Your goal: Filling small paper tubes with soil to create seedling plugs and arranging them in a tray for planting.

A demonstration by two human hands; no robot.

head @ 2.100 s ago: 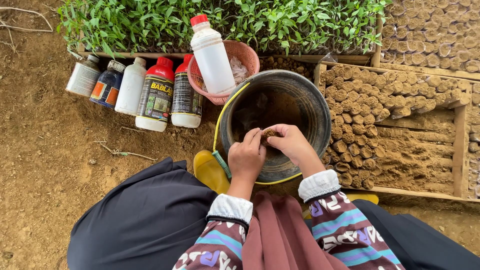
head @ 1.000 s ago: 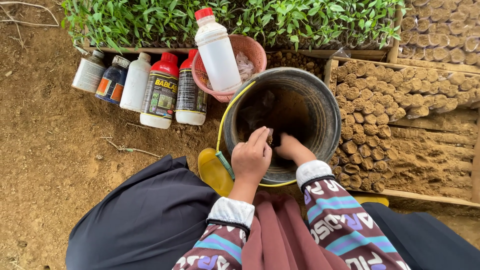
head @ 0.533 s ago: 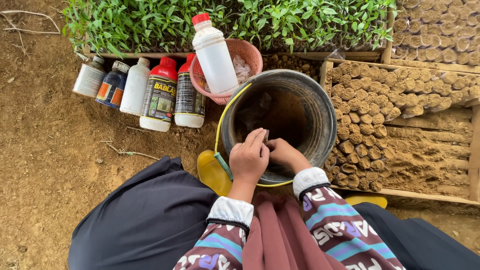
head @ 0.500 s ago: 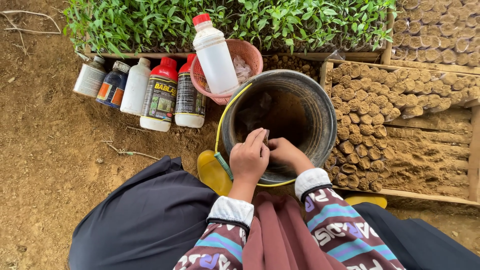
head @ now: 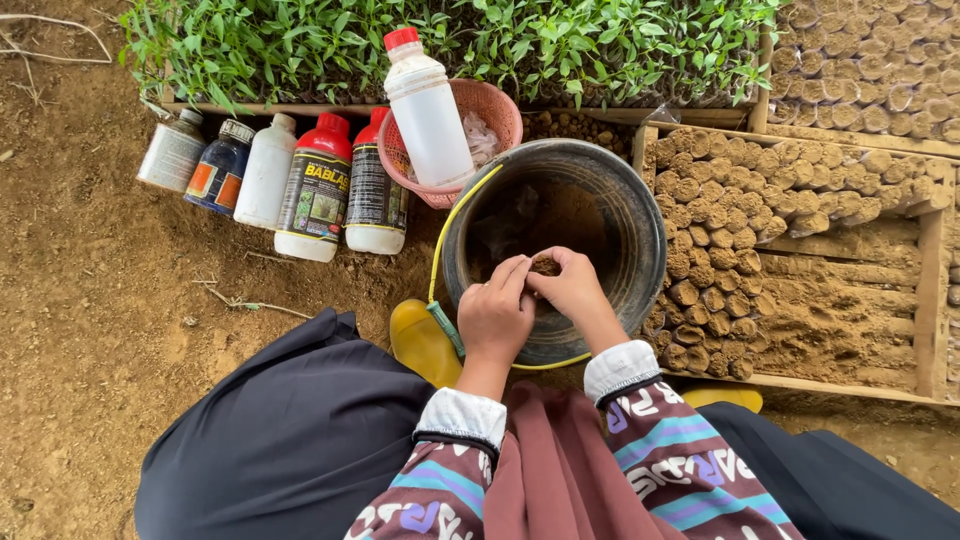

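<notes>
**Soil plug lifted clear of the bucket's floor**

At the far left, the row of bottles [head: 290, 175] stands on the bare ground where it stood a second ago, and the white red-capped bottle [head: 428, 110] leans in the pink basket [head: 490, 105] as before. What has changed is in my hands. My left hand [head: 495, 315], which half a second ago dipped low into the black bucket [head: 620, 200], now sits higher over its near rim, fingers curled closed against a small brown clump of soil [head: 545, 266]. My right hand [head: 572, 288] has come up to meet it, thumb and fingertips pinched shut on the same clump from the other side. So the scooping is over and I judge the pressing and shaping has begun. To the right, the wooden tray [head: 930, 290] holds packed rows of finished soil plugs [head: 700, 230], with bare soil beyond them.
</notes>
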